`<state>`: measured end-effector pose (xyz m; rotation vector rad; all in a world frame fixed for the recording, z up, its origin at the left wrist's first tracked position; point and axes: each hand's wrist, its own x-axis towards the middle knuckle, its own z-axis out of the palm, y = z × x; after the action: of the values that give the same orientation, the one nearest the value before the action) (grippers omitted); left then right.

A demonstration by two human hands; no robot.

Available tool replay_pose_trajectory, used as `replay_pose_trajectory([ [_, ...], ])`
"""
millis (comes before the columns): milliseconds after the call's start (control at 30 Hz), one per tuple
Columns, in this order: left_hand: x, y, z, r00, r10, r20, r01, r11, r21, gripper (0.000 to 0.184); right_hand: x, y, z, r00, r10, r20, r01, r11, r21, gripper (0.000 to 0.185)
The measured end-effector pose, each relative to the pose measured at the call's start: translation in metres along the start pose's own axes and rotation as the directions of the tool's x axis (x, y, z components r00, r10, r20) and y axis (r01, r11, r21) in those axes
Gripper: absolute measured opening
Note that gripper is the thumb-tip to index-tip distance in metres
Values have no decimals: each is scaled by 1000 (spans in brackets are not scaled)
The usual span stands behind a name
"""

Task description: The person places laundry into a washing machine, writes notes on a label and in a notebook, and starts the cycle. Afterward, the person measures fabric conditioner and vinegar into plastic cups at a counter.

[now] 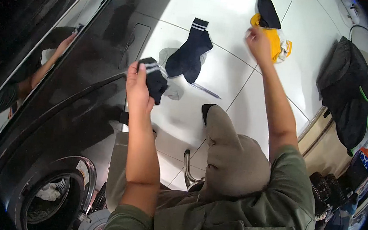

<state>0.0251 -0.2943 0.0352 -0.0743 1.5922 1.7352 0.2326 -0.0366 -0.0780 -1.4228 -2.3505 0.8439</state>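
Note:
My left hand point(138, 85) is closed around a black sock point(155, 83) with white stripes at its cuff, held above the floor at centre left. My right hand point(258, 45) is at the upper right, its fingers curled together and slightly blurred; whether anything small is between them cannot be made out. It is beside a yellow and white cloth item point(276, 46), with a black sock point(268, 11) lying just beyond. Between my hands, dark socks point(186, 54) with white-striped cuffs lie on the floor, partly covering something grey. A slim, pen-like object point(206, 91) lies below them.
A dark glossy appliance front point(89, 60) runs along the left. At lower left, a round door point(86, 172) stands open, with white fabric point(49, 192) inside the drum. A black bag-like item point(345, 93) and piled belongings line the right. My bent knee point(222, 122) is close below the socks.

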Motion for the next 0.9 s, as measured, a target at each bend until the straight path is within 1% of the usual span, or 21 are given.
replay_pose_trajectory([
  [33,3,-1,3,1000,-5,5,5,1000,2,18,30,21,5,952,-149,-268,76,962,-263,23],
  [100,6,-3,5,996,43,75,-62,959,278,23,62,23,4,898,-32,-438,-193,867,-460,24],
  [133,13,-5,6,997,38,73,-57,958,280,23,76,36,7,900,-29,-434,-194,866,-461,24],
  [200,35,-15,7,945,225,239,-328,681,655,37,92,57,4,921,229,-314,-373,749,-548,23],
  [233,40,-19,12,950,237,205,-312,643,700,53,92,46,-2,886,280,-371,-436,775,-457,21],
  [267,43,-21,15,953,232,194,-286,486,826,59,90,34,-7,886,280,-370,-437,772,-461,21],
  [333,47,-37,19,962,182,205,-271,743,611,60,66,-20,-17,896,159,-414,-162,986,30,24],
  [400,29,-34,44,958,-156,240,70,940,333,59,26,-51,1,972,21,-233,-20,1000,7,22],
  [433,21,-46,54,959,-200,201,167,971,170,61,-5,-65,14,982,-135,-134,151,981,120,18],
  [467,19,-53,59,945,-280,168,269,959,88,59,-30,-78,15,935,-308,178,253,927,278,18],
  [500,28,-68,52,951,-217,220,172,963,206,59,-50,-94,5,822,-457,339,182,776,604,22],
  [533,37,-81,43,948,-155,279,65,949,309,59,-60,-98,-4,877,-396,273,167,783,599,31],
  [600,46,-76,22,940,-180,289,88,949,304,59,-45,-55,0,999,-22,-46,37,929,369,35],
  [667,38,-55,26,957,-136,256,50,947,317,59,-23,5,-3,857,7,-516,-4,1000,6,33],
  [700,37,-49,23,983,-97,156,0,848,530,59,-20,21,-6,845,114,-523,-236,956,-173,27],
  [733,38,-43,20,997,-33,66,-24,698,715,60,-23,35,-8,827,165,-537,-347,902,-256,24],
  [767,37,-40,18,996,-67,-63,89,547,832,67,-27,48,-11,807,216,-550,-450,828,-335,22],
  [800,35,-44,11,996,-65,-60,86,548,832,67,-33,62,-11,867,218,-448,-402,836,-372,18],
  [833,34,-52,4,999,1,48,-41,534,845,65,-32,58,-16,914,214,-345,-350,846,-402,14],
  [867,34,-60,-3,986,60,157,-166,510,844,63,-37,51,-14,932,225,-285,-289,934,-207,12],
  [900,25,-65,4,972,25,232,-194,637,746,58,-53,24,-13,950,225,-217,-231,973,0,10],
])
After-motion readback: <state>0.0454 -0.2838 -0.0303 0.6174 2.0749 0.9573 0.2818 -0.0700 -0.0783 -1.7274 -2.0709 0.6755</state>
